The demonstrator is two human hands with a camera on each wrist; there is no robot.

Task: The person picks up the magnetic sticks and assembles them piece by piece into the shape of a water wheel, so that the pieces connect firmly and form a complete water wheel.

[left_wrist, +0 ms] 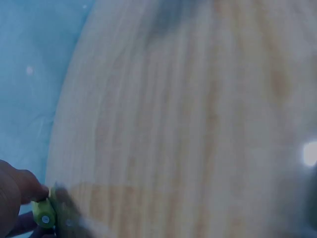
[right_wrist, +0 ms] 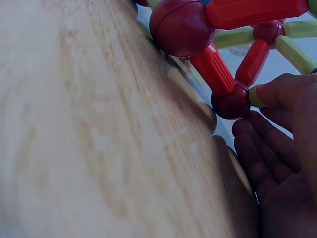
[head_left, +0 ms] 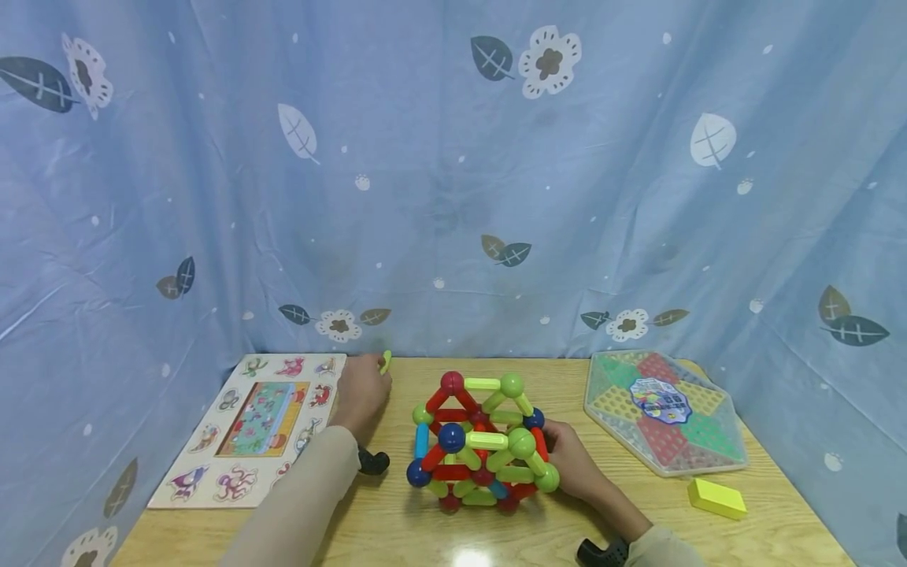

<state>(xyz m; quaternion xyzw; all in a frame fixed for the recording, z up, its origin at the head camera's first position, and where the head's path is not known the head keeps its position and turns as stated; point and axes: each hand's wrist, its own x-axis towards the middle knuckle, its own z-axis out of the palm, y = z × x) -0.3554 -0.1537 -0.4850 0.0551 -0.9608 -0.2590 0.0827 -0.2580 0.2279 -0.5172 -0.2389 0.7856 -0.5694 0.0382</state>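
Observation:
A ball-and-rod construction [head_left: 486, 441] of red, blue and yellow-green pieces stands at the table's middle. My right hand [head_left: 567, 457] grips its right side. In the right wrist view the thumb lies on a yellow-green rod [right_wrist: 255, 96] beside a dark red ball [right_wrist: 231, 101], with the other fingers curved beneath. Over at the table's back left, my left hand [head_left: 364, 390] reaches past the construction. It pinches a yellow-green rod [head_left: 386, 362], whose end with a small metallic dot shows in the left wrist view beside the fingertips.
A white picture board [head_left: 170, 472] with sea animals lies on the left, under the left forearm. To the right are a hexagonal game board [head_left: 666, 413] with coloured triangles and a yellow block [head_left: 717, 498]. A blue curtain [head_left: 439, 197] hangs behind the wooden table [head_left: 404, 543].

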